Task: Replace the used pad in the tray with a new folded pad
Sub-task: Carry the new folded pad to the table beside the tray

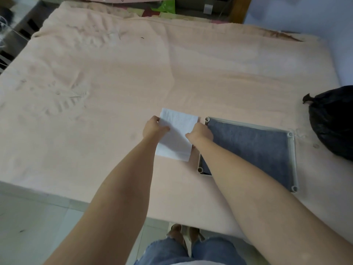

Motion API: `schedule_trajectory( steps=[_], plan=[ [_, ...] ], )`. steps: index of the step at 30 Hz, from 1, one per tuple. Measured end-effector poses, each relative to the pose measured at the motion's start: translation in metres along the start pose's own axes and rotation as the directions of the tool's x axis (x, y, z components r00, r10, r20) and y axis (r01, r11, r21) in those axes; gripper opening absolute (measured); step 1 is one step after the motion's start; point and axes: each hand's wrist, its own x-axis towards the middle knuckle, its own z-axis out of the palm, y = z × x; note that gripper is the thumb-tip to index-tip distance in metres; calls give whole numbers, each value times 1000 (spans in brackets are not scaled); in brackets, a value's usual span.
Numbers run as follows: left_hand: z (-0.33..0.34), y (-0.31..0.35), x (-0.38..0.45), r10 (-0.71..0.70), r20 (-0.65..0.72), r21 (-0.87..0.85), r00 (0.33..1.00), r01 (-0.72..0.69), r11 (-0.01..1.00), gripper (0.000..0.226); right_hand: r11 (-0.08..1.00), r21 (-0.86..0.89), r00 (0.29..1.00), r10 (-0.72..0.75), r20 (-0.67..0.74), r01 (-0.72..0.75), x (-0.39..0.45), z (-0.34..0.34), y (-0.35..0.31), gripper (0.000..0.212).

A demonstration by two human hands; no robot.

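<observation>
The white folded pad [176,134] is thin and limp, so if either grip slackens as it is lifted it could sag, fall open unevenly, or drag on the pink sheet [95,92] and go into the tray [292,161] crooked. Its right edge sits close to the tray's near rim, which could snag a hanging corner.

The pad looks clean, a creased rectangle lying slightly askew on the sheet, between the two hands. The left hand [153,128] has its fingers curled round the pad's left edge, thumb on top. The right hand [200,133] pinches the right edge, knuckles up; the fingertips are hidden beneath.

Just beyond the right hand's knuckles lies the tray, lined with a grey-blue mat. Well off to the right sits a tied black bag [332,121].
</observation>
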Motion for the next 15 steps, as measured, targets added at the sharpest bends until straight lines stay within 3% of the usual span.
schedule_trajectory(
  steps=[4, 7, 9, 12, 15],
  plan=[
    [3, 5, -7, -14, -80, 201, 997, 30, 979, 54, 984, -165, 993, -76, -86, 61, -4, 10, -3, 47],
    [6, 3, -17, 276, -133, 522, 952, -170, 836, 55, 914, -369, 940, -262, -219, 168, -11, 23, -4, 44],
    [12, -8, -23, 485, -24, 634, 874, -362, 684, 57, 823, -473, 876, -444, -188, 316, -16, 36, -2, 49],
    [25, -32, -28, 533, 159, 713, 831, -470, 520, 59, 738, -540, 844, -529, -90, 405, -19, 53, 4, 59],
    [28, -40, -38, 551, 142, 697, 823, -478, 535, 55, 714, -570, 832, -547, -91, 407, -20, 62, 5, 64]
  ],
)
